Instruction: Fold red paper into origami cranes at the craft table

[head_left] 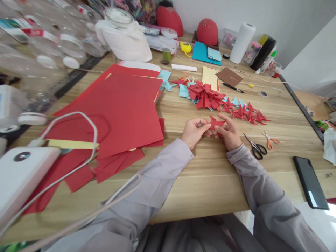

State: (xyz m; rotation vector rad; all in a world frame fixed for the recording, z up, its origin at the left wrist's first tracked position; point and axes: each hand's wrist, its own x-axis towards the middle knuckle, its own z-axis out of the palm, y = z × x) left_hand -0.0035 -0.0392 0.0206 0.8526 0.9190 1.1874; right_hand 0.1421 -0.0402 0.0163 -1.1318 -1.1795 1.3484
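Between both hands is a folded red paper piece (215, 122) with several pointed flaps, like an origami crane. My left hand (194, 132) pinches its left side between thumb and fingers. On its right side my right hand (229, 133) closes thumb and fingers on the same paper, its index finger raised along the back. Just beyond the hands lies a heap of red folded paper pieces (206, 96), with light blue ones (184, 91) among them. More red folded pieces (250, 113) trail off to the right of the heap.
Large red paper sheets (128, 108) cover the left side, with a white power bank (26, 175) and cable in front. Black scissors (257, 148), orange scissors (271, 140) and a phone (311, 182) lie to the right. Plastic bottles (49, 45) crowd the far left; a pen (233, 88) lies behind the heap.
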